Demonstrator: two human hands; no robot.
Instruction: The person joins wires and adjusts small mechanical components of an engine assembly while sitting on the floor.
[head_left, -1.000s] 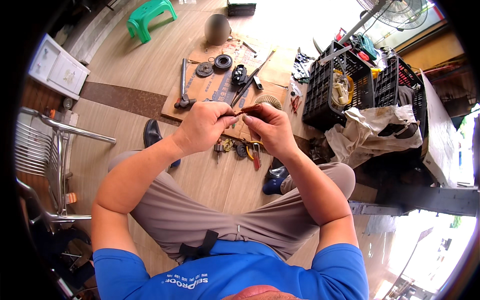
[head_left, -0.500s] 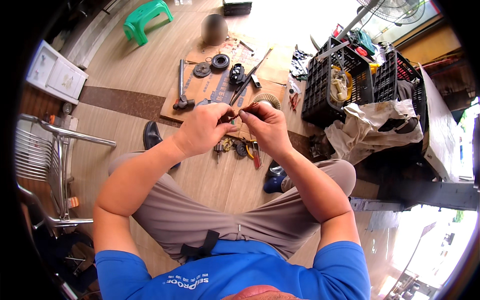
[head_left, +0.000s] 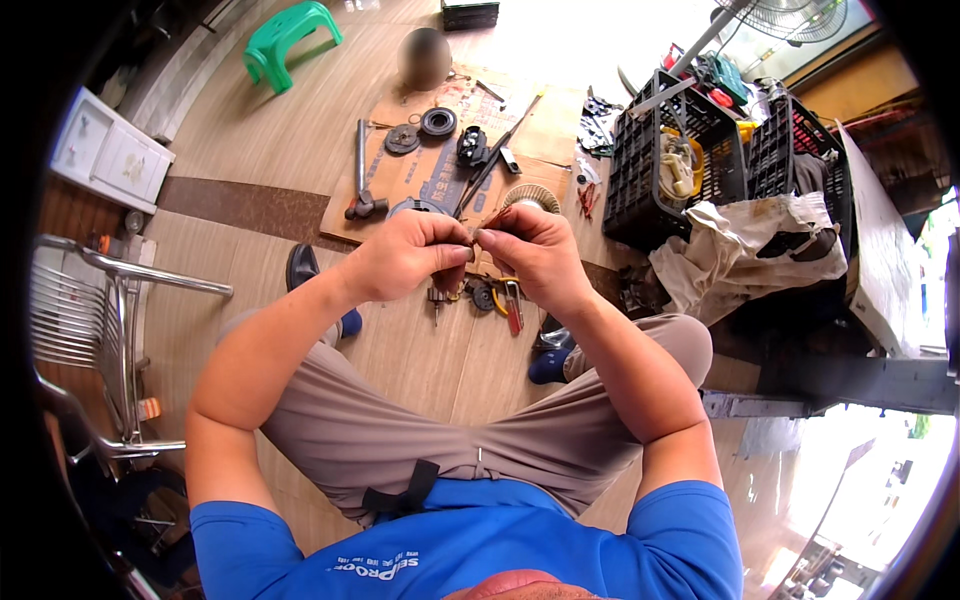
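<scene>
My left hand (head_left: 405,258) and my right hand (head_left: 535,258) meet above the parts, both pinching a small reddish-brown, wire-like piece (head_left: 504,210) whose exact shape is partly hidden by my fingers. Beyond them, the cardboard (head_left: 395,176) holds a hammer (head_left: 361,160), a black ring (head_left: 437,122), a grey disc (head_left: 402,141), a black housing (head_left: 472,147), long dark rods (head_left: 497,150) and a pale ribbed round part (head_left: 532,195). Just below my hands lie small metal parts (head_left: 438,303) and pliers with red-and-yellow handles (head_left: 513,305).
Black crates (head_left: 676,128) with tools and a light cloth (head_left: 741,255) stand at right, near a fan (head_left: 790,18). A green stool (head_left: 290,40) is at upper left, a white cabinet (head_left: 108,150) and metal chair (head_left: 80,300) at left. My bent legs (head_left: 340,410) frame the work.
My fingers have shifted slightly on the small piece, my left fingers curling lower beneath it. The surroundings appear a little shifted as the view moved slightly.
</scene>
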